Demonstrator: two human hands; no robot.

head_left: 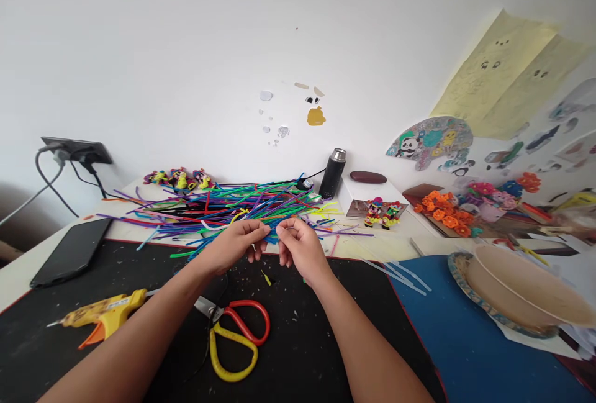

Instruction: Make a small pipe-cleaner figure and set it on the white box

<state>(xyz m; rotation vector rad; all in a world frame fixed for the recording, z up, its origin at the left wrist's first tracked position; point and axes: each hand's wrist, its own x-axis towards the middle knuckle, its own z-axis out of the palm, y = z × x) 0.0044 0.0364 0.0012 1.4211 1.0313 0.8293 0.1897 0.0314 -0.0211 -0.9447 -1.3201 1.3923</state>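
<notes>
Both hands meet at the black mat's far edge — pipe cleaners just beyond.
Left hand [243, 241] and right hand [302, 243] are close together, fingers curled in; whether they are closed on anything cannot be told. The pipe cleaners [261, 200] lie heaped behind them on the white table [35, 272], overhanging the red-edged mat [321, 353]. Scissors [216, 314] lie nearer the body, beside the left forearm; the glue gun [112, 315] lies left of it. Scrap-dotted mat stretches from scissors to right forearm — a blue mat [419, 316] bounds it rightward. A flask [333, 174] stands by the white wall [186, 49].
</notes>
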